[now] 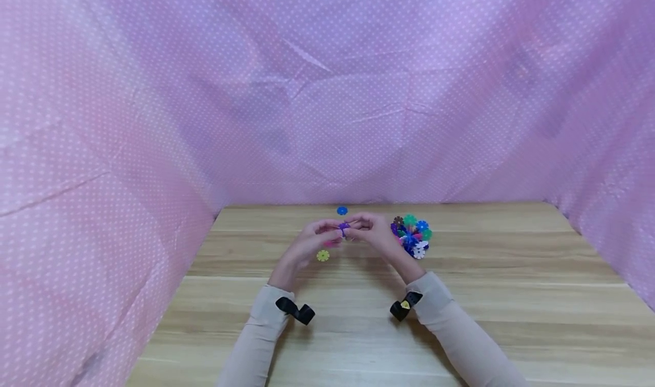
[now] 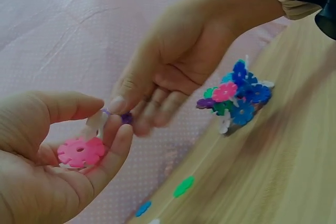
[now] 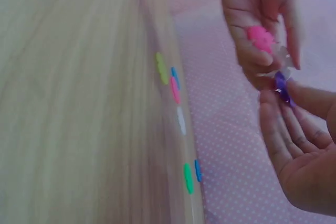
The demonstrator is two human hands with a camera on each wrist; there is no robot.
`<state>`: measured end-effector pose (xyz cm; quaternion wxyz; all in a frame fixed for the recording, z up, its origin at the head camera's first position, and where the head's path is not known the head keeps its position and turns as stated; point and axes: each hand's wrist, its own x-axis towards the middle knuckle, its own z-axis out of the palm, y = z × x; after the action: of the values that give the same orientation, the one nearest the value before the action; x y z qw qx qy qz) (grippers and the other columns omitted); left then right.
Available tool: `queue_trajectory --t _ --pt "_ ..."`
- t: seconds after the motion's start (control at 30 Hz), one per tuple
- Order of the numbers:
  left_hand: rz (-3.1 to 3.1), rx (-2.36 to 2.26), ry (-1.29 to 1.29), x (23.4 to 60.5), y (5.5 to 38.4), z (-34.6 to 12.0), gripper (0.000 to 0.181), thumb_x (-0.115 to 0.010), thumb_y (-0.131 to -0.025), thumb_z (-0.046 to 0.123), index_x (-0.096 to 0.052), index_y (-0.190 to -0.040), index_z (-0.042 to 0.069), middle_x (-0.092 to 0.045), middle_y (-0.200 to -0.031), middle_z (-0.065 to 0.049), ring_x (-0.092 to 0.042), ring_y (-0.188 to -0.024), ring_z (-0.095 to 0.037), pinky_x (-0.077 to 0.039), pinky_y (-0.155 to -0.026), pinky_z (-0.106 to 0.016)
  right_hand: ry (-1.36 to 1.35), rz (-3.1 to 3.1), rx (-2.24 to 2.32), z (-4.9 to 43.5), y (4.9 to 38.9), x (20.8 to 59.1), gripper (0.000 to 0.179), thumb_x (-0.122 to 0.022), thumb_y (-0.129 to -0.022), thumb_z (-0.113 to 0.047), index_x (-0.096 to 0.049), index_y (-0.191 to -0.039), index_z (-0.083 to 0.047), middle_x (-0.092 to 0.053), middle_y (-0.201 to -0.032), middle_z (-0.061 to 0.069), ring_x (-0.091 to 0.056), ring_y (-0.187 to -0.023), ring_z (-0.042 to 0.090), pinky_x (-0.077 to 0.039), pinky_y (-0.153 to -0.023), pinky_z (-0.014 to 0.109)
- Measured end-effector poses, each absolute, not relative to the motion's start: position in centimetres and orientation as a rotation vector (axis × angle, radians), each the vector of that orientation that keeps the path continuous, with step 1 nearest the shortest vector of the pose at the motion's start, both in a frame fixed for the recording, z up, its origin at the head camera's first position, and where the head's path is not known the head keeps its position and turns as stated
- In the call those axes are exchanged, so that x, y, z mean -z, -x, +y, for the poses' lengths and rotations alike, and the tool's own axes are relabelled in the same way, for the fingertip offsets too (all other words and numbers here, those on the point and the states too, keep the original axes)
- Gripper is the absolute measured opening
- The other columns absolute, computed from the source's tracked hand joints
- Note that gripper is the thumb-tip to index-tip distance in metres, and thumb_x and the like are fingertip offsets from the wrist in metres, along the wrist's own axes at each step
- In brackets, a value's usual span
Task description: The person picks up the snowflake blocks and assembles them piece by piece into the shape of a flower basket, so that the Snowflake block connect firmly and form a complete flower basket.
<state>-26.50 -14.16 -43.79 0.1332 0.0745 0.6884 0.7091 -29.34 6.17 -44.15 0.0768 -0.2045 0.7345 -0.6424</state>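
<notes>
Both hands meet above the table, working on snowflake-shaped plastic discs. My left hand [image 1: 307, 244] holds a pink snowflake disc [image 2: 81, 152] and a white disc [image 3: 284, 56] that appear joined, the white one partly hidden by fingers. Between the thumb and fingers of my right hand [image 1: 380, 237] a purple snowflake disc [image 3: 282, 86] is pinched, touching the white disc's edge. Whether purple and white are slotted together cannot be made out. To the right of my right hand stands a multicoloured cluster of joined snowflake discs [image 1: 410, 237].
Loose discs lie on the wooden table [image 1: 348, 341]: a yellow one [image 1: 323, 256], a blue one [image 1: 342, 211] near the far edge, and a green one [image 2: 184, 187], plus pink [image 3: 175, 89] and white [image 3: 181, 120] ones. Pink dotted cloth [image 1: 327, 120] surrounds the table.
</notes>
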Motion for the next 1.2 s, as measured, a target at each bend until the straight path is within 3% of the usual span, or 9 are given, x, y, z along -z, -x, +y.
queue_trajectory --t 0.27,0.37,0.47,0.63,0.77,0.9,1.07,1.2 --pt "1.911 -2.301 0.104 43.3 27.1 -15.6 0.029 -0.058 -0.101 0.006 -0.057 -0.128 -0.005 -0.068 -0.101 -0.003 -0.069 -0.088 -0.01 -0.054 -0.105 -0.042 0.865 2.313 1.509 4.8 30.7 45.7 0.023 -0.069 -0.095 -0.006 -0.069 -0.114 0.008 -0.073 -0.097 0.026 -0.071 -0.082 0.03 -0.061 -0.071 0.036" --pt "1.894 -2.35 0.171 43.2 27.3 -16.0 0.026 -0.058 -0.1 0.004 -0.057 -0.125 -0.006 -0.069 -0.097 -0.002 -0.07 -0.088 -0.01 -0.051 -0.108 -0.043 0.942 2.296 1.345 4.1 31.3 46.2 0.026 -0.069 -0.094 -0.003 -0.067 -0.117 0.008 -0.073 -0.1 0.024 -0.071 -0.084 0.029 -0.061 -0.069 0.033" --pt "1.887 -2.376 0.208 43.1 27.4 -16.2 0.026 -0.058 -0.099 0.002 -0.058 -0.124 -0.006 -0.069 -0.097 -0.003 -0.07 -0.088 -0.01 -0.05 -0.11 -0.044 1.024 2.281 1.211 3.4 31.8 46.6 0.03 -0.072 -0.092 -0.004 -0.068 -0.121 0.005 -0.074 -0.104 0.02 -0.069 -0.087 0.018 -0.059 -0.073 0.025" --pt "1.885 -2.391 0.208 43.2 27.5 -16.3 0.03 -0.056 -0.098 0.002 -0.057 -0.128 -0.004 -0.068 -0.097 -0.003 -0.067 -0.086 -0.011 -0.06 -0.087 -0.028 1.17 2.257 1.082 1.9 32.4 46.7 0.036 -0.074 -0.09 -0.003 -0.067 -0.124 0.006 -0.072 -0.091 0.017 -0.06 -0.076 0.009 -0.051 -0.069 0.017" --pt "1.89 -2.37 0.18 43.3 27.4 -16.4 0.032 -0.054 -0.1 0.005 -0.055 -0.131 -0.002 -0.065 -0.095 -0.002 -0.064 -0.083 -0.012 -0.057 -0.073 -0.02 1.258 2.289 0.963 1.2 32.4 46.6 0.033 -0.076 -0.088 -0.003 -0.07 -0.12 0.005 -0.065 -0.076 0.01 -0.049 -0.066 0.005 -0.043 -0.061 0.016" --pt "1.915 -2.325 0.17 43.5 27.3 -16.3 0.032 -0.053 -0.103 0.009 -0.055 -0.134 0.0 -0.063 -0.099 0.0 -0.063 -0.087 -0.013 -0.056 -0.079 -0.023 1.247 2.313 0.926 1.3 32.2 46.5 0.025 -0.078 -0.085 -0.002 -0.074 -0.11 0.002 -0.062 -0.076 0.009 -0.046 -0.067 0.006 -0.041 -0.061 0.016" --pt "1.932 -2.287 0.186 43.8 27.5 -16.1 0.031 -0.053 -0.104 0.012 -0.057 -0.134 0.004 -0.063 -0.097 0.001 -0.061 -0.079 -0.01 -0.057 -0.084 -0.028 1.151 2.289 1.055 2.6 32.2 46.9 0.026 -0.081 -0.076 0.005 -0.069 -0.099 0.004 -0.068 -0.089 0.014 -0.058 -0.079 0.011 -0.051 -0.072 0.017" --pt "1.942 -2.266 0.181 44.0 27.6 -15.8 0.029 -0.052 -0.104 0.012 -0.057 -0.131 0.004 -0.062 -0.094 0.002 -0.06 -0.076 -0.008 -0.058 -0.083 -0.029 1.017 2.279 1.187 3.9 32.1 46.9 0.022 -0.078 -0.076 0.008 -0.066 -0.094 0.006 -0.069 -0.089 0.014 -0.06 -0.079 0.012 -0.054 -0.073 0.019"
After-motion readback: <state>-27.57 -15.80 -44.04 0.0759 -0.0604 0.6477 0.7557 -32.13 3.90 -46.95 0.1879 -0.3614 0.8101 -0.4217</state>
